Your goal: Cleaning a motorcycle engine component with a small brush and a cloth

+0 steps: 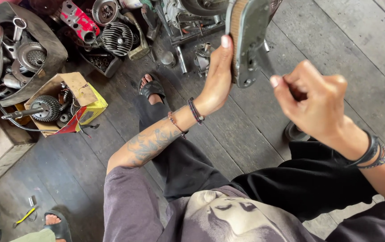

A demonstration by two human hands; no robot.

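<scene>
My left hand [217,76] holds up a flat grey metal part with a brown ribbed edge [248,38], palm against its left side and fingers along its edge. My right hand [313,101] is closed in a fist just right of the part's lower end, gripping something dark that is mostly hidden in the fingers. Both wrists wear cord bracelets. I sit over a dark wooden plank floor, with my black trousers and sandalled foot [151,88] below.
A cardboard box [83,87] with a gear and shaft stands at the left. A dark tub [53,49] of metal engine parts lies at the upper left. Engine pieces, a finned cylinder [117,38] and a red part [79,20] crowd the top. Another person's foot [54,222] shows at the bottom left.
</scene>
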